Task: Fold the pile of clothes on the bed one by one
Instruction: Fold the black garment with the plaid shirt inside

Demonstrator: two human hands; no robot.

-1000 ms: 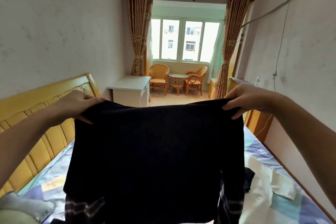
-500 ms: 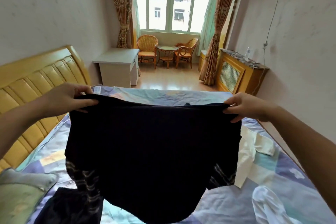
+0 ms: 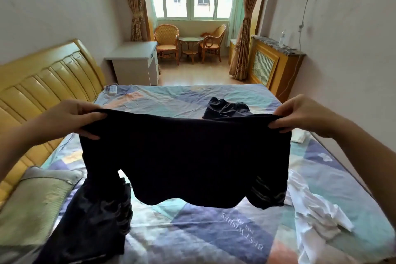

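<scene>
Both grips were closed on the dark shirt [image 3: 184, 156]: my left hand [image 3: 70, 120] pinched one top corner, my right hand [image 3: 300, 115] the other (thumbs toward me). It hung spread above the bed [image 3: 192, 98], between a dark garment [image 3: 90, 221] and white clothes [image 3: 315, 216].

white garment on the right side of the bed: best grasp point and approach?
Judging by its pose, pinch the raised, crumpled edge of the white garment from above; it lies loose on the bedsheet, clear of the dark top both hands hold up.
</scene>
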